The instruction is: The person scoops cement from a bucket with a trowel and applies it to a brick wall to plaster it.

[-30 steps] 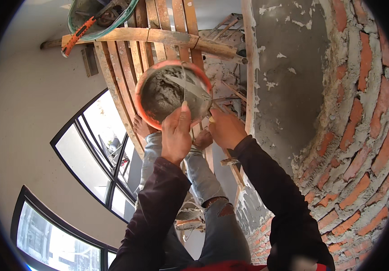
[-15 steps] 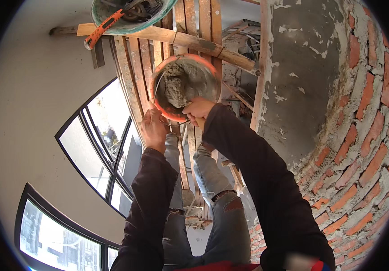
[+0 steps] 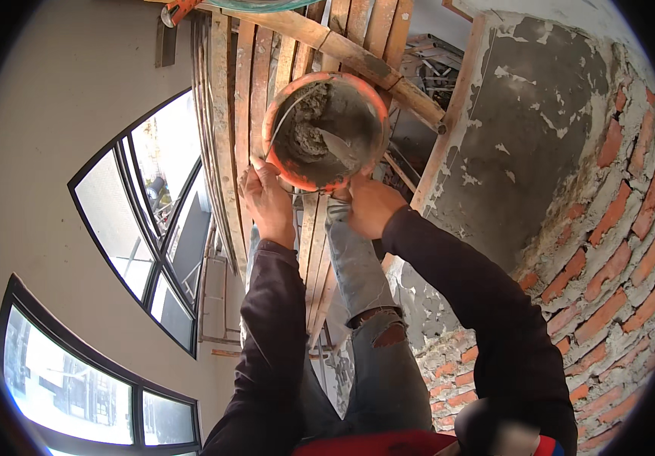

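Observation:
An orange bucket (image 3: 380, 114) with grey wet mortar (image 3: 308, 121) sits above my legs, over the wooden planks. My left hand (image 3: 266, 197) is closed on its thin wire handle at the lower-left rim. My right hand (image 3: 369, 199) is at the lower-right rim, closed round a trowel whose handle it mostly hides; the trowel blade (image 3: 335, 148) lies inside the bucket in the mortar.
Planks (image 3: 244, 91) and a crossbeam (image 3: 350, 57) form a platform, with a green basin (image 3: 259, 6) and orange-handled tool (image 3: 179, 11) at the top. A half-plastered brick wall (image 3: 616, 213) rises on the right; black-framed windows (image 3: 122, 228) are in the white wall on the left.
The bucket sits higher and further right in view as the view shifts. My right hand dipped over the rim half a second ago and has now drawn back down, with the trowel blade showing again.

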